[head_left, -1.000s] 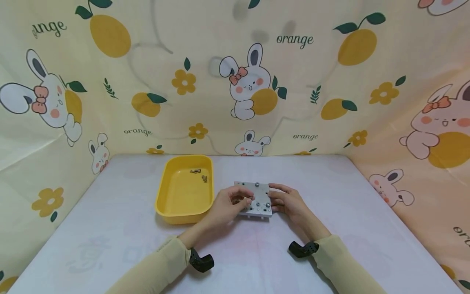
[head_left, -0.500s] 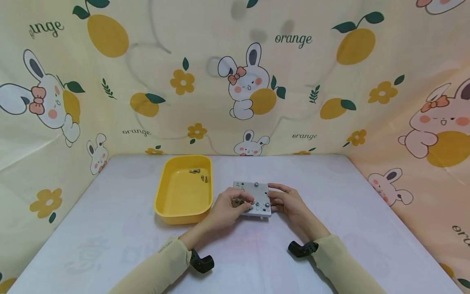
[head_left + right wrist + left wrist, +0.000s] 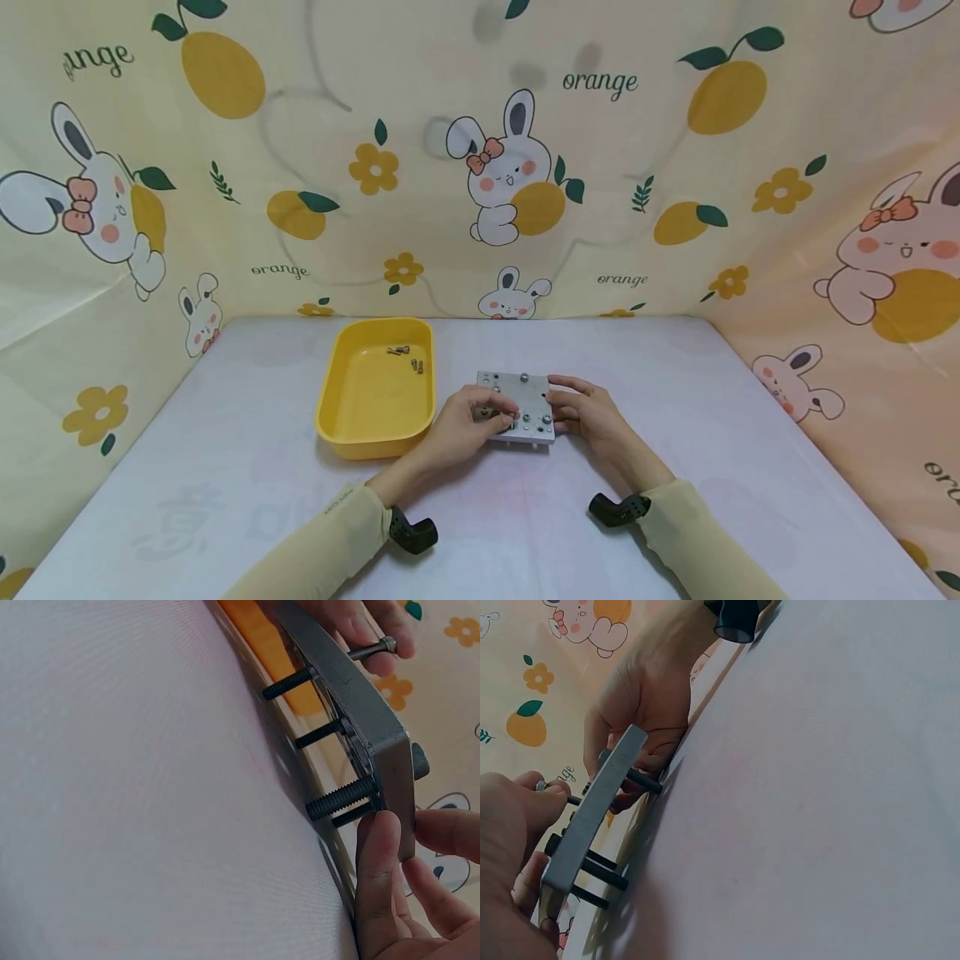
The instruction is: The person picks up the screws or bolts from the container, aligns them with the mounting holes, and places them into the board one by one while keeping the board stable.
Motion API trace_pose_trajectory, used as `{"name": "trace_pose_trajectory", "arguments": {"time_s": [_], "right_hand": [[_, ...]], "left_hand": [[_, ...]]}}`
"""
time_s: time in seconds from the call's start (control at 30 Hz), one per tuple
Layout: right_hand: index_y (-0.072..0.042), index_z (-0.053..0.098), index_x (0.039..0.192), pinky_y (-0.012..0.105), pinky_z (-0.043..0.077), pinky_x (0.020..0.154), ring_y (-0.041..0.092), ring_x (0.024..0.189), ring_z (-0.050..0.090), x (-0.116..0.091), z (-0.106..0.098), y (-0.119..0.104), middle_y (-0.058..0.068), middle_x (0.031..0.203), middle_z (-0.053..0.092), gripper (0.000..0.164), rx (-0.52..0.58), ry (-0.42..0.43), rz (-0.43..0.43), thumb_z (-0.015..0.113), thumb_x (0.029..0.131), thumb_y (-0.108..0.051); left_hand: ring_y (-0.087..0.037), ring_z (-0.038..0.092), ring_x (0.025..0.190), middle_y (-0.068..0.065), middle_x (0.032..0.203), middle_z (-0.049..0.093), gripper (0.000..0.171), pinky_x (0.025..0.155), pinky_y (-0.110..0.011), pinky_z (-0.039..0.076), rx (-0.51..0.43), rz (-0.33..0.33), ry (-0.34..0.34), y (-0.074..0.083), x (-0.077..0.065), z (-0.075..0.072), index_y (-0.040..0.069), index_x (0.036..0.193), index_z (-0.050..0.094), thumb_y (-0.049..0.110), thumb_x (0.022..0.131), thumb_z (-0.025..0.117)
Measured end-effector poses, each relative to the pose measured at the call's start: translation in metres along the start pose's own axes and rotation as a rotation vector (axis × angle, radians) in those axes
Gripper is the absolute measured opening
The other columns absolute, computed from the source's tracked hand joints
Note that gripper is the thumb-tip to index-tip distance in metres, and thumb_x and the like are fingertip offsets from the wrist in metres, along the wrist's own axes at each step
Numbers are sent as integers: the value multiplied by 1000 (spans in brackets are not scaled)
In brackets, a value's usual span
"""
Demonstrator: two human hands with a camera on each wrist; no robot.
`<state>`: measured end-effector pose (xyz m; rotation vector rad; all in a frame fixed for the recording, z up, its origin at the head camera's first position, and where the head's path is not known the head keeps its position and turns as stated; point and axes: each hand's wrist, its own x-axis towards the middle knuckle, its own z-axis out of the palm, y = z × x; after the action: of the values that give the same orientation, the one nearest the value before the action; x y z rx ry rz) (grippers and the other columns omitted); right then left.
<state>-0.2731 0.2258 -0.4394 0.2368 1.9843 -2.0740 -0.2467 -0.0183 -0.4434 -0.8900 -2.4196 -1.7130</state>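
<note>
A grey metal plate [image 3: 536, 394] is raised off the white tabletop, with several screws passing through it and their threaded ends sticking out below. My right hand [image 3: 590, 410] grips its right edge, the thumb [image 3: 379, 862] on the underside and fingers on the edge and top. Over the plate's near left part, my left hand [image 3: 467, 423] pinches a socket-head screw [image 3: 371, 651] between thumb and index finger. That screw stands upright with its shank meeting the top face. Other left fingers lie at the plate's left side, as the left wrist view shows.
Left of the plate stands a yellow tray [image 3: 326, 400] with several small screws [image 3: 405, 350] near its back right corner. A patterned cloth wall [image 3: 420, 208] rises behind the table [image 3: 247, 467]. Each wrist wears a black camera [image 3: 412, 532].
My left fingertips have moved slightly toward the near edge of the plate, with the screw between them. My right hand and the plate stay nearly in place.
</note>
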Motion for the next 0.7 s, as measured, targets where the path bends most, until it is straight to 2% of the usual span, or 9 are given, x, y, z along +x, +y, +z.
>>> {"name": "trace_pose_trajectory", "arguments": {"time_s": [0.23, 0.4, 0.7], "right_hand": [[-7, 54, 139, 29, 56, 65, 19, 75, 67, 1, 0, -1, 13, 106, 70, 52, 2, 6, 5, 71, 90, -10], [-8, 54, 139, 28, 56, 64, 19, 76, 67, 0, 1, -1, 13, 107, 70, 51, 2, 4, 3, 70, 91, -10], [-8, 52, 140, 27, 56, 64, 19, 77, 66, -1, 1, 0, 12, 106, 70, 52, -6, -4, -7, 70, 92, -11]], "left_hand": [[-10, 52, 108, 15, 102, 66, 15, 98, -38, 36, 19, -21, -18, -2, -1, -1, 19, 102, 76, 10, 91, 71], [-12, 52, 110, 13, 104, 66, 18, 100, -40, 36, 36, -16, 0, 1, -2, -1, 18, 102, 76, 6, 90, 71], [-13, 53, 109, 11, 102, 70, 17, 99, -39, 38, 49, 22, 17, 4, -3, 1, 13, 95, 77, -1, 88, 70]]}}
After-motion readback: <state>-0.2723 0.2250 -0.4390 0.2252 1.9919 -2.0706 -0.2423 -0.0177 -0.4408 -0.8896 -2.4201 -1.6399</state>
